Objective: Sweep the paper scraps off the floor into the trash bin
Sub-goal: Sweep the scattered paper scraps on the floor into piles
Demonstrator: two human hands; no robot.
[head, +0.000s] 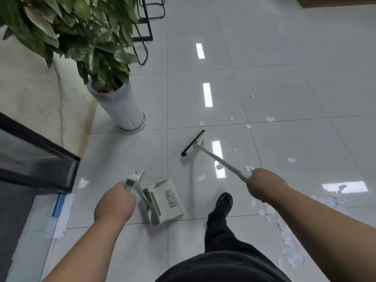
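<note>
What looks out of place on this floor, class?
Torn white paper scraps litter the glossy grey tiled floor, thickest at lower right, with stray bits around the black-bristled white broom held in the right hand.

Bright, even overhead light is falling. The glossy pale grey tiled floor (264, 58) is mirroring ceiling lamps as blown-out white glare bars (207, 94), running from 12 o'clock to centre, with another at 3 o'clock. The white long-handled broom (194, 143) and white-and-green plastic dustpan (166, 200) are throwing faint, soft shadows. Tile lines are bowing toward the edges. White paper scraps (291, 247) between 4 and 5 o'clock are smearing, and detail is running soft throughout.
</note>
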